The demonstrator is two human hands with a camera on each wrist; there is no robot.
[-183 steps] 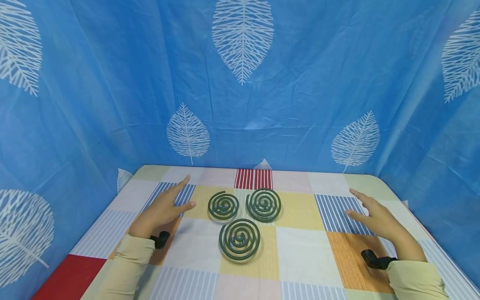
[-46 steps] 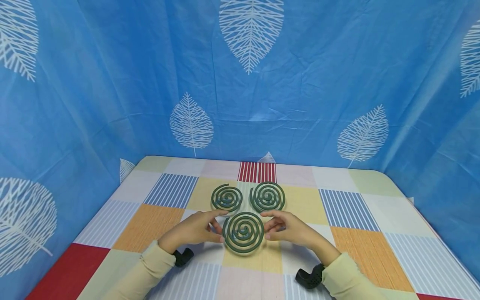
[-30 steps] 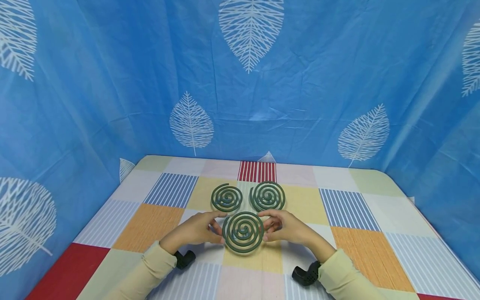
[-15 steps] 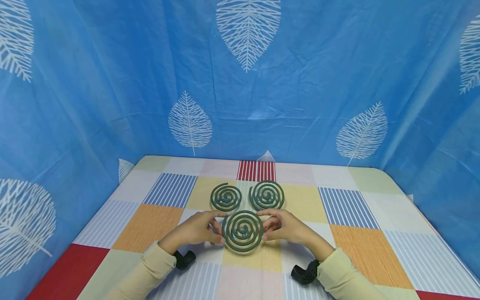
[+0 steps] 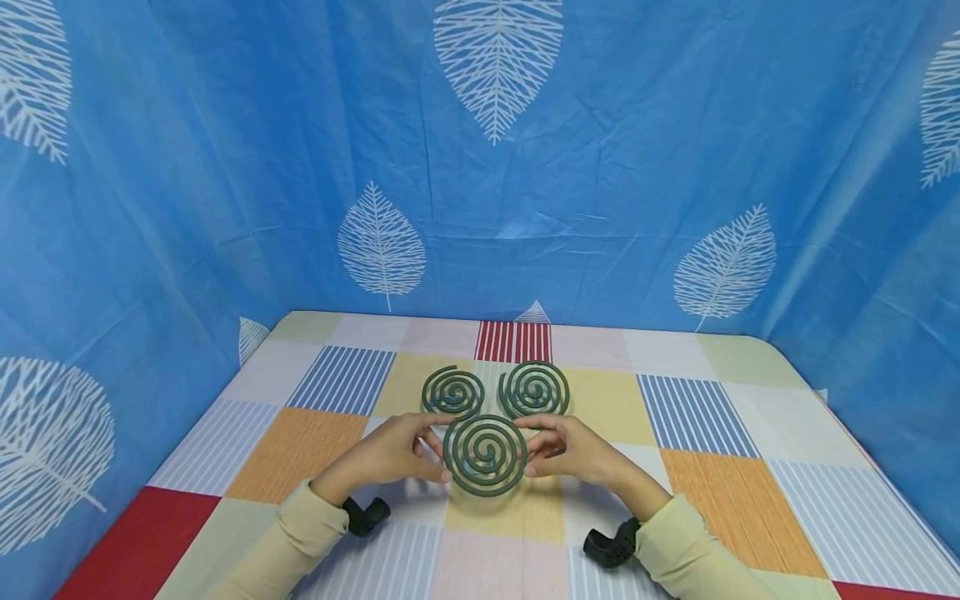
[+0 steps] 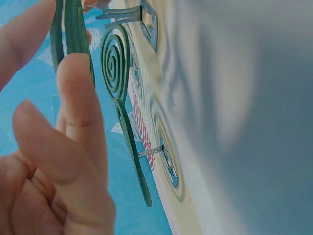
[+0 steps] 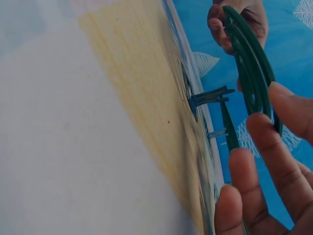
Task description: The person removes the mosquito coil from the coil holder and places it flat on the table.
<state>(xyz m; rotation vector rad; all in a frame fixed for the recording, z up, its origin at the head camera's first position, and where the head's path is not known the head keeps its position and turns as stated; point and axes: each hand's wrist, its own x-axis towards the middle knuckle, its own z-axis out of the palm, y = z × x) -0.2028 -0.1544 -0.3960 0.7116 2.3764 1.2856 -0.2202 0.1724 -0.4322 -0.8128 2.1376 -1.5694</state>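
Note:
A green mosquito coil hangs level between my two hands at the front of the group. My left hand pinches its left rim and my right hand pinches its right rim. In the left wrist view the coil stands clear of a bare metal stand. The right wrist view also shows a gap between the coil and the prongs of that stand. Behind it, a rear left coil and a rear right coil sit raised on metal stands.
A patchwork-patterned cloth covers the table. Blue curtain with white leaf prints closes off the back and both sides. The two rear coils stand just beyond my fingertips. Black wrist cameras hang under both wrists.
My hands came in from both sides, took hold of the front coil by its rim, and have now raised it slightly off its stand. The rear coils have stayed put.

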